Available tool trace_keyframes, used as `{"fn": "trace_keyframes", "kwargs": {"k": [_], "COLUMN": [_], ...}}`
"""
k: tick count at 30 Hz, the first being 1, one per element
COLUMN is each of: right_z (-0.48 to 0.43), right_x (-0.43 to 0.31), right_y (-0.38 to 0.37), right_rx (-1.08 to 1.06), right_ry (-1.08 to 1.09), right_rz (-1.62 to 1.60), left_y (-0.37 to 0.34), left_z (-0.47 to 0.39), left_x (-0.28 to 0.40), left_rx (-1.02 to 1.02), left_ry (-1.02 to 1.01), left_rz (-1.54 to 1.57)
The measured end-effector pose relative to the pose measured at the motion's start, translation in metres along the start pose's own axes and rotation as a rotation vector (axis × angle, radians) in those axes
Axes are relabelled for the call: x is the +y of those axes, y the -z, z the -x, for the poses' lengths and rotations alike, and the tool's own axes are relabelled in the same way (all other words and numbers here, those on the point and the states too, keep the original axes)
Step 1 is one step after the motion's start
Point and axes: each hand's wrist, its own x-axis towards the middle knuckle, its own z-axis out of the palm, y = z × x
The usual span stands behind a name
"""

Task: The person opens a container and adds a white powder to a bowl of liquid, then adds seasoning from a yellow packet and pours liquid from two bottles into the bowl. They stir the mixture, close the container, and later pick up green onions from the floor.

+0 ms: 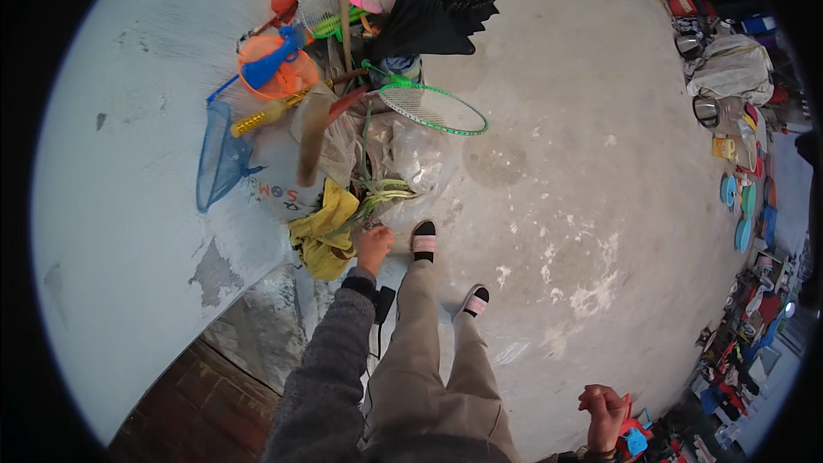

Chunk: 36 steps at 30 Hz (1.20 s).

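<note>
My left hand [375, 248] is at the lower edge of a heap of household items, fingers curled. Just left of it lies a crumpled yellow cloth [325, 231]. Green stalks with pale ends [386, 194], like spring onions, lie just above it. Whether the fingers touch or hold anything there is unclear. At the lower right is my right hand [603, 415], fingers bent inward and nothing visible in them. Behind it, red and blue objects [635, 440] show partly. A dark device is strapped at my left wrist. My feet wear pink-banded slippers [424, 243].
The heap by the white wall [122, 141] includes a black umbrella [427, 9], badminton rackets [434, 109], an orange basket [273, 67], a blue net [220, 157], a wooden pole [346, 13] and clear plastic bags [415, 154]. Household goods [733, 64] line the right side of the concrete floor [566, 173].
</note>
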Motion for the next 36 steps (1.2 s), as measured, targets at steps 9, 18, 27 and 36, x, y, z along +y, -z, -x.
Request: {"fn": "trace_keyframes", "kwargs": {"k": [9, 18, 27, 36], "right_z": [-0.060, -0.087, -0.079, -0.067], "right_x": [0.030, 0.082, 0.083, 0.064], "right_y": [-0.045, -0.052, -0.052, -0.058], "right_rx": [-0.113, -0.131, -0.175, -0.261], "right_ry": [-0.315, -0.478, -0.484, -0.318], "right_rz": [0.248, 0.262, 0.276, 0.251], "left_y": [-0.006, -0.048, -0.073, -0.076], "left_z": [-0.194, -0.266, -0.210, -0.140], "left_x": [-0.121, -0.144, -0.115, -0.082], "left_rx": [0.103, 0.059, 0.208, 0.152], "left_ry": [-0.324, 0.219, 0.179, -0.302], "left_rz": [-0.312, 0.247, 0.411, 0.162]}}
